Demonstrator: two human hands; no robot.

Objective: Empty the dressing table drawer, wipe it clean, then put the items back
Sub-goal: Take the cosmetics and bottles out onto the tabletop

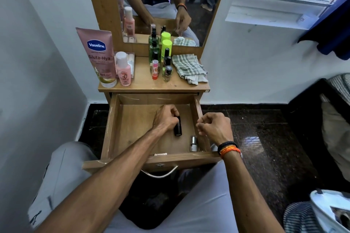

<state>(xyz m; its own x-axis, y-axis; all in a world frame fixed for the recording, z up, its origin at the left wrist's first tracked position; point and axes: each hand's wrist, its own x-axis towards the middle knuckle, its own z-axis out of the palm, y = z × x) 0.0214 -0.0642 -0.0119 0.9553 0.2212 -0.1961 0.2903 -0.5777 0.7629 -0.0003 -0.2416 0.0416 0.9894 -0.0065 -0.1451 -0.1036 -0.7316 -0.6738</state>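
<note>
The black tube [178, 126] is gripped by the left hand [166, 118] in the drawer [113, 128], lying front to back. The right hand [214, 126] is curled, holding nothing.

Drawer [115, 128] open, mid-frame. Left hand [166, 118] inside it, fingers [175, 112] on black tube [178, 128]. Right hand [215, 126] loosely curled over drawer's right edge. Silver tube [193, 143] lower right in drawer. Checked cloth [190, 68] on counter [144, 79].
</note>
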